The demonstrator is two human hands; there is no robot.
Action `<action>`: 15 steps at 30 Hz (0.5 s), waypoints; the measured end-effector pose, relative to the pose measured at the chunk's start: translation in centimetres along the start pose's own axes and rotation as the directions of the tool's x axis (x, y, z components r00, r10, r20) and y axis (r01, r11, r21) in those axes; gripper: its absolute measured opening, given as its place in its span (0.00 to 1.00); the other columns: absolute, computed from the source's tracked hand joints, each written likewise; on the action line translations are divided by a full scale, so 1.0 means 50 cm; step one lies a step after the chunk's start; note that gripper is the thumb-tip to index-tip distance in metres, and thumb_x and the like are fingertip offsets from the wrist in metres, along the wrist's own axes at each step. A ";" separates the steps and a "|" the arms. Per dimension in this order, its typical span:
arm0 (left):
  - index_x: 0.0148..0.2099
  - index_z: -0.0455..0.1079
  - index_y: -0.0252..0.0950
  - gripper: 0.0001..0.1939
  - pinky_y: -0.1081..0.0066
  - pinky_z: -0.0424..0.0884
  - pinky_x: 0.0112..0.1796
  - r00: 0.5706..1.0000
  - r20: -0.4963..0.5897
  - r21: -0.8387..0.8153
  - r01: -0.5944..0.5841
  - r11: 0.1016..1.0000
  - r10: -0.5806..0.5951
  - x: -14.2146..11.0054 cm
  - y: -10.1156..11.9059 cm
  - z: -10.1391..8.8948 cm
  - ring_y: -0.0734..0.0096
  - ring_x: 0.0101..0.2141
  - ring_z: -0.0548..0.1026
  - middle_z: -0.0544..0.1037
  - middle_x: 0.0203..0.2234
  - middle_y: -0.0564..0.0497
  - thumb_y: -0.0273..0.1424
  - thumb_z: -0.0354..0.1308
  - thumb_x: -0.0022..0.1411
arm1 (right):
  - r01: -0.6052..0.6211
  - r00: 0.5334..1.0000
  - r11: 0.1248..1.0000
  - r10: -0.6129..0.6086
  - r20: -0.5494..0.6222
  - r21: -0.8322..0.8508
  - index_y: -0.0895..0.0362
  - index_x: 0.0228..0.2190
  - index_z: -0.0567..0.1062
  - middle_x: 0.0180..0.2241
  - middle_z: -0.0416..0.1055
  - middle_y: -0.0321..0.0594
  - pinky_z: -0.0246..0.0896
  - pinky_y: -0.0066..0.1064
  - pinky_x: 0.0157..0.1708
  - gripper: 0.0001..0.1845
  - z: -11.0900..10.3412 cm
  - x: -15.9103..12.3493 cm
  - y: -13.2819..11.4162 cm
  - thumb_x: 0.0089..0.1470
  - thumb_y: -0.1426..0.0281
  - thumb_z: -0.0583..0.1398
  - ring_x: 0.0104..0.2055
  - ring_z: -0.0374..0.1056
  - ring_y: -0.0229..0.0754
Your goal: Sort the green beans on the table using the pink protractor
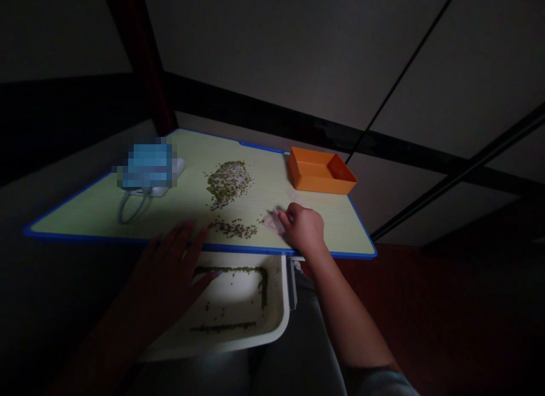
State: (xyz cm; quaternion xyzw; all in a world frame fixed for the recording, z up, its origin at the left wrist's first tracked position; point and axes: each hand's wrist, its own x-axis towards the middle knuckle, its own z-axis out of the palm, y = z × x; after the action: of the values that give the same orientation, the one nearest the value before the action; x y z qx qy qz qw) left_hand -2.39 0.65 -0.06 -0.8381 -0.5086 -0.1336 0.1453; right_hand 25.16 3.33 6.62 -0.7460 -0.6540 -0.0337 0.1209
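My right hand (305, 225) is closed in a pinch low over the tabletop, with a small pale, translucent-looking piece (279, 221) at its fingertips. What that piece is cannot be made out. A thin patch of whitish grains (269, 224) lies beside it. My left hand (170, 271), dark in shadow, has its fingers spread at the table's front edge, holding nothing I can see. Beyond both hands sits a heap of small green beans mixed with pale grains (230, 183). Closer to the edge runs a strip of green beans (234, 229).
The pale table (336, 225) has a blue rim. An orange open box (323, 183) stands at its back right. At the left lies a blurred-out blue object (149, 163) with a grey cable (123, 211). Below the front edge, a white tray (279, 322) contains scattered green beans.
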 end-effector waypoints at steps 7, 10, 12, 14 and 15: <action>0.67 0.52 0.35 0.37 0.44 0.61 0.59 0.999 0.043 -0.016 0.026 1.000 -0.025 0.002 0.000 -0.007 0.45 0.65 0.60 0.61 0.65 0.33 0.47 0.44 0.60 | -0.158 0.987 0.986 0.158 -0.014 -0.057 0.55 0.32 0.77 0.31 0.79 0.49 0.48 0.32 0.27 0.21 -0.011 -0.010 0.012 0.63 0.54 0.52 0.31 0.73 0.47; 0.67 0.52 0.35 0.37 0.44 0.61 0.59 0.998 0.048 -0.019 0.029 0.999 -0.028 0.004 0.000 -0.006 0.45 0.65 0.60 0.62 0.65 0.33 0.48 0.45 0.60 | -0.196 0.980 0.979 0.195 -0.026 -0.061 0.55 0.33 0.77 0.32 0.79 0.50 0.49 0.32 0.27 0.22 -0.011 -0.011 0.020 0.64 0.54 0.51 0.32 0.74 0.48; 0.67 0.53 0.33 0.37 0.43 0.61 0.59 0.999 0.047 -0.033 0.026 0.999 -0.024 0.005 -0.001 -0.004 0.44 0.65 0.60 0.62 0.65 0.32 0.47 0.45 0.60 | -0.218 0.976 0.974 0.216 -0.027 -0.060 0.56 0.33 0.77 0.32 0.79 0.51 0.50 0.32 0.27 0.23 -0.011 -0.011 0.025 0.64 0.54 0.51 0.33 0.74 0.48; 0.66 0.54 0.32 0.38 0.42 0.61 0.59 0.999 0.045 -0.048 0.021 0.999 -0.019 0.005 -0.001 -0.003 0.42 0.64 0.61 0.62 0.65 0.31 0.47 0.45 0.60 | -0.235 0.972 0.970 0.234 -0.024 -0.063 0.56 0.33 0.77 0.32 0.79 0.51 0.51 0.32 0.27 0.23 -0.012 -0.010 0.029 0.64 0.54 0.51 0.34 0.74 0.49; 0.66 0.54 0.31 0.38 0.42 0.61 0.59 0.999 0.043 -0.052 0.022 0.998 -0.020 0.005 -0.001 -0.003 0.41 0.64 0.61 0.62 0.64 0.31 0.47 0.45 0.60 | -0.241 0.971 0.968 0.239 -0.026 -0.066 0.56 0.33 0.77 0.32 0.79 0.51 0.52 0.32 0.27 0.23 -0.013 -0.009 0.031 0.64 0.54 0.51 0.34 0.75 0.49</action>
State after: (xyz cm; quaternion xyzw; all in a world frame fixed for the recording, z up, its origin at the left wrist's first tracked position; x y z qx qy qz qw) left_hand -2.33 0.83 0.16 -0.8388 -0.5167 -0.1308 0.1110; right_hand 26.67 2.56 6.93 -0.8230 -0.5563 -0.0480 0.1045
